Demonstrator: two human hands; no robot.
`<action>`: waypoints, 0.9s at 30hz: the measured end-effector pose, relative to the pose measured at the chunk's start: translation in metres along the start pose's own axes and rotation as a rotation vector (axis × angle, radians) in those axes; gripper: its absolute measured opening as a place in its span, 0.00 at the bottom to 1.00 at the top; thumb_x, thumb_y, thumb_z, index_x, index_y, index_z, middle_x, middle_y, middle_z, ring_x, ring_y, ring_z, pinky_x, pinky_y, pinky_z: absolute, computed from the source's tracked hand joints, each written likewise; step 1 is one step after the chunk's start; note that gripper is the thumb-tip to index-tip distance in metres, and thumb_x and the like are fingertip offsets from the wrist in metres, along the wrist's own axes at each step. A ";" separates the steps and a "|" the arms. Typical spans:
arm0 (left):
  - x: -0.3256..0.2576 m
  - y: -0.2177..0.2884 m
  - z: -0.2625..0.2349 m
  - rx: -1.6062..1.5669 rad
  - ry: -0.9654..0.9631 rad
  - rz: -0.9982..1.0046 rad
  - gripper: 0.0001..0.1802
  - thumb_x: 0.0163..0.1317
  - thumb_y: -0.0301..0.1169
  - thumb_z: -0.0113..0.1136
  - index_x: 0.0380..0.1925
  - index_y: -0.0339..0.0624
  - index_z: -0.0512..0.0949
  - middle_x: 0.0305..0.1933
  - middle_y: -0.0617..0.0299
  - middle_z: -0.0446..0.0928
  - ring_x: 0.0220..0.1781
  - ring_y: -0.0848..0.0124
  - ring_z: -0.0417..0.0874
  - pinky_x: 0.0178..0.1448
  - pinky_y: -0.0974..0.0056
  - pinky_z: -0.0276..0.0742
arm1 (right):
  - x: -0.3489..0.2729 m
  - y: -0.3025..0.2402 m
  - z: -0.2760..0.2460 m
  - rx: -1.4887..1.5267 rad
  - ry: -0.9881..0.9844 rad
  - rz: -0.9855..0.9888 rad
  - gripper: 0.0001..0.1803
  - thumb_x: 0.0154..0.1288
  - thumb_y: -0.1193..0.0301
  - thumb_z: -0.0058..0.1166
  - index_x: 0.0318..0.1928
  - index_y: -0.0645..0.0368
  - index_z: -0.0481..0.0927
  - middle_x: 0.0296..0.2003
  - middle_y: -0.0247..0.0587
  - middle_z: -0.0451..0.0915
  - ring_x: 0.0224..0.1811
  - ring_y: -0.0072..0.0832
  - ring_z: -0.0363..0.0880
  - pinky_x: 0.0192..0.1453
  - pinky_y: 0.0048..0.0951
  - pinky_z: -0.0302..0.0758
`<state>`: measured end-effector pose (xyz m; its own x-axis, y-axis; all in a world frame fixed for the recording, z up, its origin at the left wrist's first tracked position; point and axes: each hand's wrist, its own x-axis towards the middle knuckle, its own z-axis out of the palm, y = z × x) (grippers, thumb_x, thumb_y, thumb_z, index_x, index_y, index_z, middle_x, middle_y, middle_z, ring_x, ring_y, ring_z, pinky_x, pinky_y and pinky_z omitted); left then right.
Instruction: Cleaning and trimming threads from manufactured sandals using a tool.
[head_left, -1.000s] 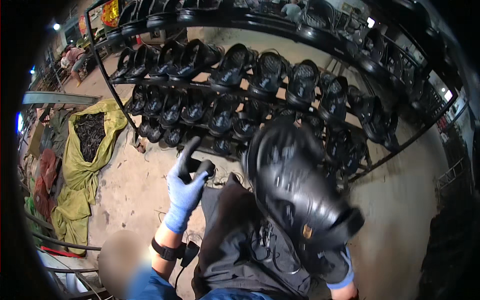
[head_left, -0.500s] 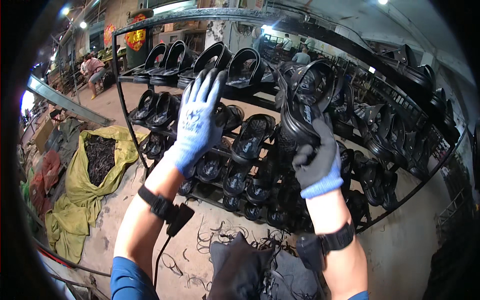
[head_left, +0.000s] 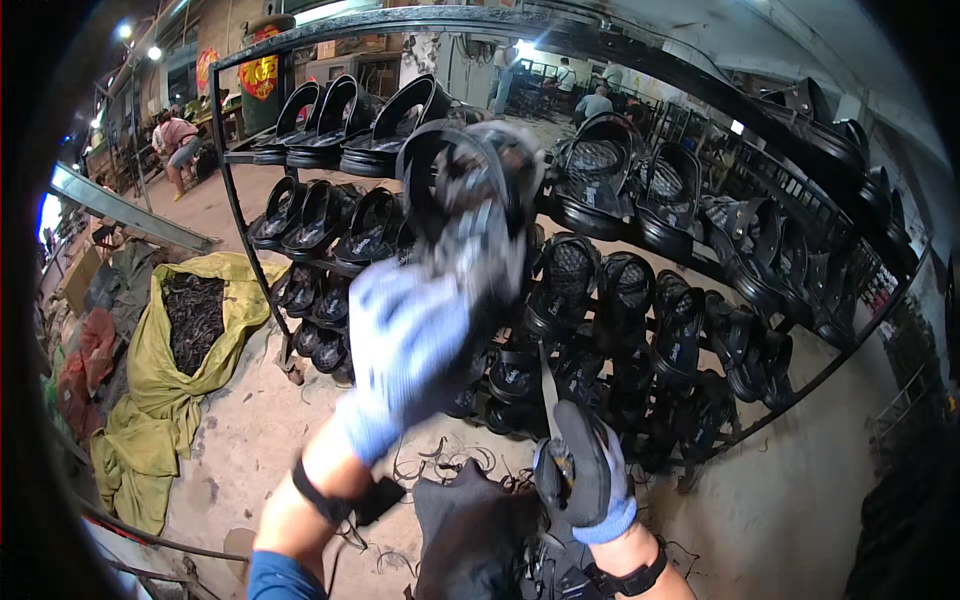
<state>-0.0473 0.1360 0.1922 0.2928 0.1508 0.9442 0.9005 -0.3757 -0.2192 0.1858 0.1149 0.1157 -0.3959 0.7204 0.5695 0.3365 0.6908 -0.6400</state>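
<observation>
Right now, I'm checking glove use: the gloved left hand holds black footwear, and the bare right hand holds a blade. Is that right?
Not quite: the right hand isn't bare; the head view shows it in a grey and blue glove. The gloved left hand does hold black footwear, and the right a blade.

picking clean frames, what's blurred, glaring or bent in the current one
Head view: the sandal in the left hand is badly blurred, while the knife in the right hand looks sharper; head view: a background light glares white; head view: the top rack bar bows into an arc.
</observation>
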 end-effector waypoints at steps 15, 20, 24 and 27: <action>-0.177 0.180 -0.056 -0.913 -0.125 -1.143 0.42 0.58 0.28 0.62 0.70 0.42 0.51 0.66 0.54 0.64 0.66 0.62 0.65 0.69 0.59 0.61 | -0.256 0.034 -0.088 0.496 0.083 0.761 0.33 0.48 0.75 0.66 0.56 0.72 0.72 0.50 0.50 0.79 0.53 0.33 0.77 0.62 0.31 0.69; -0.189 0.152 -0.008 -1.781 -0.527 -1.445 0.42 0.51 0.33 0.72 0.64 0.32 0.63 0.55 0.52 0.76 0.56 0.68 0.78 0.62 0.65 0.72 | -0.248 0.010 -0.117 -0.052 -0.480 0.497 0.37 0.43 0.67 0.69 0.57 0.65 0.74 0.45 0.56 0.79 0.45 0.46 0.80 0.52 0.35 0.74; -0.233 0.137 -0.019 -1.414 -0.653 -1.297 0.35 0.37 0.33 0.79 0.48 0.29 0.78 0.46 0.56 0.81 0.48 0.71 0.81 0.55 0.67 0.76 | -0.272 0.027 -0.091 -0.078 -0.144 0.428 0.27 0.50 0.72 0.56 0.54 0.65 0.76 0.44 0.58 0.79 0.44 0.52 0.78 0.50 0.40 0.74; -0.247 0.132 -0.037 -1.391 -0.580 -1.366 0.35 0.36 0.34 0.79 0.46 0.29 0.78 0.45 0.53 0.82 0.47 0.68 0.82 0.54 0.66 0.77 | -0.239 0.009 -0.052 -0.134 -0.138 0.353 0.21 0.51 0.74 0.54 0.49 0.60 0.79 0.36 0.51 0.79 0.35 0.49 0.79 0.40 0.41 0.75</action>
<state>-0.0130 0.0154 -0.0607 0.0759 0.9953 0.0606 -0.1458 -0.0490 0.9881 0.3275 -0.0481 0.0005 -0.3440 0.9061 0.2461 0.5773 0.4108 -0.7057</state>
